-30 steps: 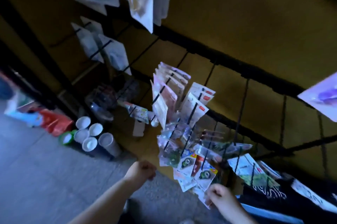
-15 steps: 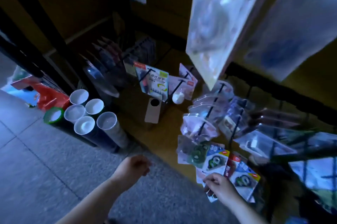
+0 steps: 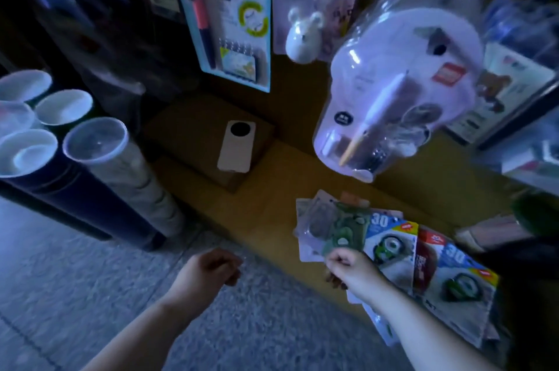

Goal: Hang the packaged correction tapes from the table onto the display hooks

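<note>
Clear-capped tubes (image 3: 93, 141) stand far left of the left hand (image 3: 208, 268), their contents hidden. Beyond it, a white flat case (image 3: 236, 147) lies on a cardboard box (image 3: 193, 134), with grey floor (image 3: 75, 295) beneath. The right hand (image 3: 352, 268) still pinches the fanned correction tapes (image 3: 390, 243). The left hand stays loosely curled and empty.

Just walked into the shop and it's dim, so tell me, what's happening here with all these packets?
A person is partway through hanging up stock. Their right hand grips a fanned bunch of packaged correction tapes, held low. The left hand is empty, fingers loosely curled, above the floor. Other blister packs hang overhead; none of the held tapes is hung yet.
</note>
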Tool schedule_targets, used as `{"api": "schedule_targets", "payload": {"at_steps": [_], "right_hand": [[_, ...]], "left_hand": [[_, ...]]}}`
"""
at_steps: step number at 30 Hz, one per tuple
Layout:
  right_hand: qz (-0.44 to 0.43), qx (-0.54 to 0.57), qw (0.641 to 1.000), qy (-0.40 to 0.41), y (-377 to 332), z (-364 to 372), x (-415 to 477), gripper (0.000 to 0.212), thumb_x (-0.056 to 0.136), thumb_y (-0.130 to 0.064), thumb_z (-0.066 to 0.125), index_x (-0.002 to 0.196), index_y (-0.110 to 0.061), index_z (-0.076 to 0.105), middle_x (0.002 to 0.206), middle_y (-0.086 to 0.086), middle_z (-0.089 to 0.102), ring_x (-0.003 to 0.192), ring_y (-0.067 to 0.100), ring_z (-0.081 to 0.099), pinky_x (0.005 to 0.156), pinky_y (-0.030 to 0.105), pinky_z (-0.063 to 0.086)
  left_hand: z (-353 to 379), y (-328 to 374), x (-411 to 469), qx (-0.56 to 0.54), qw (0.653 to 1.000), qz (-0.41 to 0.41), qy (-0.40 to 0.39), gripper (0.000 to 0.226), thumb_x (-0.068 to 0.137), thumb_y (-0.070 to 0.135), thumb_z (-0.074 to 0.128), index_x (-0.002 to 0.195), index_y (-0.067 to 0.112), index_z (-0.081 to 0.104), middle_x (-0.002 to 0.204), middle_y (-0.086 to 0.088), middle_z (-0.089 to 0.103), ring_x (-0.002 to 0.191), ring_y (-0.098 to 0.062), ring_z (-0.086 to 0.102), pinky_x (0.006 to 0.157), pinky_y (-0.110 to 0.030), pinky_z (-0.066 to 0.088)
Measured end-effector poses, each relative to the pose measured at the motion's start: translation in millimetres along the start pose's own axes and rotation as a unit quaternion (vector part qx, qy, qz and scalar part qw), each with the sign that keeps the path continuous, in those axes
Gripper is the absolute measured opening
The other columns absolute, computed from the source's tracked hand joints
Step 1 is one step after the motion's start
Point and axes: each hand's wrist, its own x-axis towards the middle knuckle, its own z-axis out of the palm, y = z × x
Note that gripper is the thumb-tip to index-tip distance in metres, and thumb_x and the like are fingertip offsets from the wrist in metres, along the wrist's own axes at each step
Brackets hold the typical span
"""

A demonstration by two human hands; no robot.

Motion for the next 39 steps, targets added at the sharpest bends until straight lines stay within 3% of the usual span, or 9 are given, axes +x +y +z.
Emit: {"api": "schedule_targets", "payload": {"at_steps": [5, 9, 16, 21, 26, 31, 33, 34, 39], "right_hand": [[0.024, -0.026, 0.999, 0.027, 23.0, -11.1, -10.9, 0.027, 0.095, -0.014, 0.044, 0.068, -0.015, 0.048, 0.074, 0.01, 0.054, 0.065, 0.021, 0.048, 0.059, 0.026, 0.039], [0.046, -0.027, 0.996, 0.065, 31.9, -17.5, -22.1, 0.028, 0.094, -0.011, 0.041, 0.067, -0.014, 0.045, 0.068, 0.002, 0.055, 0.054, 0.012, 0.044, 0.046, 0.018, 0.032], [0.008, 0.013, 0.995, 0.095, 19.7, -19.6, -52.3, 0.028, 0.092, -0.013, 0.041, 0.065, -0.018, 0.048, 0.078, 0.011, 0.057, 0.071, 0.023, 0.047, 0.062, 0.033, 0.037], [-0.002, 0.047, 0.987, 0.152, 40.1, -40.8, -72.0, 0.024, 0.091, -0.007, 0.038, 0.069, -0.013, 0.047, 0.08, 0.011, 0.05, 0.061, 0.018, 0.045, 0.037, 0.013, 0.036], [0.029, 0.058, 0.971, 0.231, 72.3, -72.3, -70.4, 0.015, 0.088, -0.008, 0.046, 0.09, -0.006, 0.061, 0.083, 0.015, 0.058, 0.078, 0.026, 0.055, 0.069, 0.03, 0.041], [0.106, 0.08, 0.937, 0.324, 115.2, -95.9, -52.9, 0.023, 0.086, -0.018, 0.054, 0.064, -0.015, 0.046, 0.079, 0.009, 0.052, 0.075, 0.019, 0.051, 0.066, 0.025, 0.033], [0.126, 0.102, 0.923, 0.349, 129.7, -101.1, -49.3, 0.013, 0.084, -0.019, 0.059, 0.093, -0.009, 0.061, 0.104, 0.014, 0.062, 0.097, 0.026, 0.059, 0.078, 0.027, 0.04], [0.133, 0.119, 0.914, 0.363, 137.7, -104.3, -46.1, 0.028, 0.083, -0.018, 0.062, 0.108, -0.005, 0.06, 0.115, 0.016, 0.062, 0.107, 0.031, 0.058, 0.085, 0.031, 0.043], [0.154, 0.175, 0.894, 0.382, 166.9, -115.0, -38.7, 0.046, 0.081, -0.018, 0.066, 0.121, -0.001, 0.051, 0.125, 0.022, 0.058, 0.115, 0.035, 0.055, 0.096, 0.038, 0.042]], "left_hand": [[16.0, 0.5, -15.7, 0.072, 0.996, 0.038, -0.042, 0.028, 0.091, 0.01, 0.05, 0.068, 0.026, 0.058, 0.071, 0.006, 0.064, 0.073, -0.019, 0.061, 0.068, -0.026, 0.046], [28.0, 10.9, -33.1, 0.177, 0.976, 0.094, -0.082, 0.03, 0.091, 0.016, 0.049, 0.065, 0.03, 0.052, 0.069, 0.007, 0.058, 0.061, -0.011, 0.05, 0.053, -0.02, 0.036], [38.5, -2.1, -77.5, 0.151, 0.983, 0.072, -0.078, 0.018, 0.09, 0.008, 0.05, 0.077, 0.018, 0.056, 0.068, 0.004, 0.056, 0.053, -0.008, 0.049, 0.051, -0.015, 0.039], [83.2, 22.1, -90.3, 0.18, 0.972, 0.09, -0.121, 0.018, 0.09, 0.01, 0.05, 0.107, 0.008, 0.054, 0.074, -0.002, 0.056, 0.066, -0.017, 0.051, 0.057, -0.021, 0.039], [140.6, 44.9, -80.5, 0.203, 0.958, 0.13, -0.158, 0.029, 0.091, 0.019, 0.051, 0.12, 0.013, 0.053, 0.074, 0.004, 0.056, 0.057, -0.008, 0.048, 0.038, -0.007, 0.031], [179.6, 42.7, -42.2, 0.214, 0.954, 0.105, -0.18, 0.037, 0.096, 0.026, 0.041, 0.128, 0.009, 0.046, 0.102, -0.014, 0.062, 0.087, -0.029, 0.058, 0.059, -0.023, 0.038], [197.9, 46.5, -28.4, 0.228, 0.951, 0.109, -0.178, 0.04, 0.096, 0.03, 0.039, 0.132, 0.012, 0.043, 0.121, -0.018, 0.061, 0.106, -0.033, 0.059, 0.072, -0.027, 0.043], [207.3, 49.2, -23.0, 0.234, 0.948, 0.111, -0.183, 0.041, 0.096, 0.031, 0.038, 0.134, 0.015, 0.04, 0.126, -0.017, 0.058, 0.112, -0.032, 0.057, 0.079, -0.029, 0.045], [238.7, 45.1, -2.2, 0.286, 0.931, 0.141, -0.177, 0.053, 0.094, 0.035, 0.041, 0.143, 0.018, 0.028, 0.146, -0.009, 0.038, 0.131, -0.028, 0.041, 0.105, -0.034, 0.037]]}}
